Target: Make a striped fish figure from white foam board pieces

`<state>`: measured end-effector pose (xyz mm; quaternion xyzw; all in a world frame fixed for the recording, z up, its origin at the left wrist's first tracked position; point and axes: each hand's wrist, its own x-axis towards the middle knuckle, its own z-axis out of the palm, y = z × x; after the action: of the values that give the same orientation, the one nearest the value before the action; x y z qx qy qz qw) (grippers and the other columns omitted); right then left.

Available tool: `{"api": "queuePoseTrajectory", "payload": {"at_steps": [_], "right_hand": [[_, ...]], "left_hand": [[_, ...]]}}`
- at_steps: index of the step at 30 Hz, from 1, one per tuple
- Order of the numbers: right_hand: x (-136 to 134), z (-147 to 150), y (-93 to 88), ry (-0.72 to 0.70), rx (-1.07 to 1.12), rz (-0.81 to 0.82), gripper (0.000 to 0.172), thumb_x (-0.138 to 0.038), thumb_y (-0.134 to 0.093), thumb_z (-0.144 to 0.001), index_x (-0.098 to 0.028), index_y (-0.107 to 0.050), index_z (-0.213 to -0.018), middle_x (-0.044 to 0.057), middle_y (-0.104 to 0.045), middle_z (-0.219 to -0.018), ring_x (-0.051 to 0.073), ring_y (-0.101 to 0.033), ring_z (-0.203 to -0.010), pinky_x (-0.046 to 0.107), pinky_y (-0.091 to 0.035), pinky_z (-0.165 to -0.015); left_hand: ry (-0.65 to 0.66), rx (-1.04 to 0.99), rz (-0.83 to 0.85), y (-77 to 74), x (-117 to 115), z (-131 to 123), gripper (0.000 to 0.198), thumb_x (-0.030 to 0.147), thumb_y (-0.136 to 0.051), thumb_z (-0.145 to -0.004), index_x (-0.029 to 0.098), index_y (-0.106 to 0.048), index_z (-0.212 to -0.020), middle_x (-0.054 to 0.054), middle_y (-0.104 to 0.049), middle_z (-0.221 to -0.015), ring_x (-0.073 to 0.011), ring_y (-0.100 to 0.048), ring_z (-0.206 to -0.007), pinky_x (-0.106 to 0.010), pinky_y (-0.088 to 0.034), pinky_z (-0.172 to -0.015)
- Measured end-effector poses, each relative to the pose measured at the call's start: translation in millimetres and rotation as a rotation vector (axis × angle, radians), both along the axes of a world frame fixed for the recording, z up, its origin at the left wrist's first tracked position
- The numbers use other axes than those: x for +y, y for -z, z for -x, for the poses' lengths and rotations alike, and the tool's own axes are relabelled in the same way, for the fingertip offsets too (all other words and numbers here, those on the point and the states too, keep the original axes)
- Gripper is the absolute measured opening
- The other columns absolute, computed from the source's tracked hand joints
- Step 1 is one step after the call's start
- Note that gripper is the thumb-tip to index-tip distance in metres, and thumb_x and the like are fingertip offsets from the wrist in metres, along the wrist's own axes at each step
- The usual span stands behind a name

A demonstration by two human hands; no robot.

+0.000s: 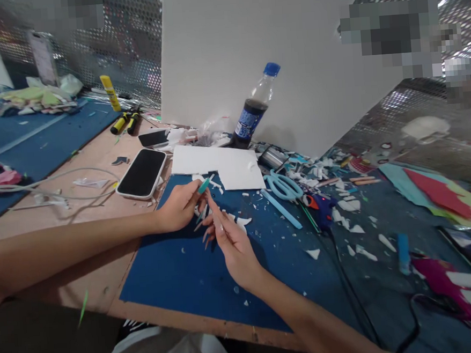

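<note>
My left hand (181,204) is closed in a pinch on a small teal pointed piece (204,185); its exact kind is too small to tell. Close against it, my right hand (234,244) has its fingers apart and stretched, with the index fingertip at the lower end of the teal piece. Both hands are above a blue cutting mat (174,277). White scraps (243,221) lie under and beside the fingers, partly hidden by them. Just beyond the hands is a white foam board (238,168) with a notched edge.
Left of the board lies a phone (141,173). A cola bottle (251,113) stands tilted in view behind it. Blue-handled scissors (283,185), a light-blue strip (282,210) and a glue gun (322,209) with a trailing cord lie rightward among scraps. Coloured sheets (442,191) are farther right.
</note>
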<state>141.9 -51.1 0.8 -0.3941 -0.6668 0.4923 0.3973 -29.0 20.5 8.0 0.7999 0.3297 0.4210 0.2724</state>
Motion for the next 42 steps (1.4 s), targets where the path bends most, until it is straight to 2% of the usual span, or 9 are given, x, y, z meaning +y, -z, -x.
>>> {"api": "queuePoseTrajectory", "payload": {"at_steps": [3, 7, 10, 13, 19, 27, 34, 39, 42], "right_hand": [[0, 2, -0.5, -0.001, 0.007, -0.009, 0.048, -0.043, -0.033, -0.097, -0.035, -0.036, -0.144, 0.005, -0.054, -0.097, 0.015, -0.05, -0.075, 0.03, -0.05, -0.066], [-3, 3, -2.3, -0.013, 0.071, -0.005, 0.049, -0.043, -0.032, -0.097, -0.036, -0.032, -0.146, 0.005, -0.057, -0.098, 0.014, -0.053, -0.074, 0.03, -0.052, -0.067], [-3, 3, -2.0, 0.004, 0.087, 0.011, 0.049, -0.043, -0.033, -0.097, -0.036, -0.033, -0.146, 0.006, -0.057, -0.097, 0.014, -0.052, -0.073, 0.03, -0.052, -0.066], [-3, 2, -0.7, 0.003, 0.059, 0.007, 0.049, -0.043, -0.033, -0.097, -0.035, -0.033, -0.146, 0.006, -0.056, -0.097, 0.013, -0.051, -0.073, 0.029, -0.051, -0.066], [-3, 1, -2.2, 0.045, 0.015, 0.0, 0.048, -0.043, -0.032, -0.098, -0.033, -0.036, -0.145, 0.006, -0.055, -0.097, 0.014, -0.051, -0.076, 0.03, -0.051, -0.069], [-6, 0, -6.7, 0.02, -0.107, -0.094, 0.048, -0.04, -0.028, -0.099, -0.035, -0.032, -0.146, 0.004, -0.05, -0.088, 0.014, -0.049, -0.073, 0.031, -0.049, -0.072], [-4, -1, -5.8, 0.037, -0.168, -0.144, 0.05, -0.039, -0.026, -0.099, -0.032, -0.026, -0.149, 0.003, -0.049, -0.082, 0.015, -0.048, -0.072, 0.03, -0.049, -0.067], [-6, 0, -4.2, 0.077, -0.237, -0.228, 0.049, -0.035, -0.027, -0.099, -0.031, -0.029, -0.148, 0.002, -0.051, -0.082, 0.015, -0.048, -0.07, 0.03, -0.049, -0.066], [-2, -2, -11.9, 0.125, -0.304, -0.343, 0.045, -0.031, -0.03, -0.098, -0.025, -0.041, -0.141, 0.004, -0.052, -0.086, 0.015, -0.052, -0.073, 0.03, -0.049, -0.068]], "left_hand": [[-0.056, -0.024, 0.029, 2.6, 3, -1, 0.042, 0.044, -0.027, -0.101, 0.019, -0.043, -0.07, 0.003, -0.053, -0.053, -0.0089, -0.049, -0.045, -0.021, -0.042, -0.049], [-0.2, -0.108, 0.068, 8.9, 11, -1, 0.038, 0.045, -0.026, -0.101, 0.019, -0.043, -0.079, 0.004, -0.051, -0.055, -0.0105, -0.051, -0.049, -0.023, -0.043, -0.053], [-0.155, -0.124, 0.097, 10.1, 13, -1, 0.037, 0.046, -0.028, -0.1, 0.018, -0.048, -0.086, 0.002, -0.056, -0.06, -0.0109, -0.054, -0.054, -0.023, -0.045, -0.056], [-0.081, -0.05, 0.074, 6.8, 10, 0, 0.035, 0.046, -0.035, -0.098, 0.017, -0.052, -0.091, 0.0, -0.062, -0.068, -0.0117, -0.058, -0.06, -0.022, -0.045, -0.058], [0.057, 0.036, 0.074, 0.1, 7, 3, 0.036, 0.042, -0.032, -0.099, 0.018, -0.049, -0.079, 0.001, -0.061, -0.065, -0.0103, -0.056, -0.057, -0.02, -0.043, -0.056], [0.066, -0.039, 0.13, 4.4, 8, 4, 0.037, 0.044, -0.036, -0.099, 0.017, -0.049, -0.077, 0.003, -0.055, -0.06, -0.0096, -0.051, -0.054, -0.021, -0.041, -0.054], [0.031, -0.131, 0.239, 5.4, 8, 2, 0.042, 0.051, -0.035, -0.097, 0.018, -0.046, -0.073, 0.002, -0.054, -0.061, -0.0104, -0.051, -0.057, -0.022, -0.043, -0.059], [-0.002, -0.032, 0.217, 2.2, 6, 1, 0.028, 0.044, -0.045, -0.093, 0.017, -0.05, -0.085, 0.002, -0.056, -0.065, -0.0106, -0.05, -0.057, -0.021, -0.04, -0.054], [-0.049, 0.006, 0.187, 1.4, 6, 1, 0.022, 0.036, -0.046, -0.092, 0.017, -0.051, -0.085, 0.003, -0.055, -0.064, -0.0097, -0.049, -0.055, -0.02, -0.039, -0.053]]}}
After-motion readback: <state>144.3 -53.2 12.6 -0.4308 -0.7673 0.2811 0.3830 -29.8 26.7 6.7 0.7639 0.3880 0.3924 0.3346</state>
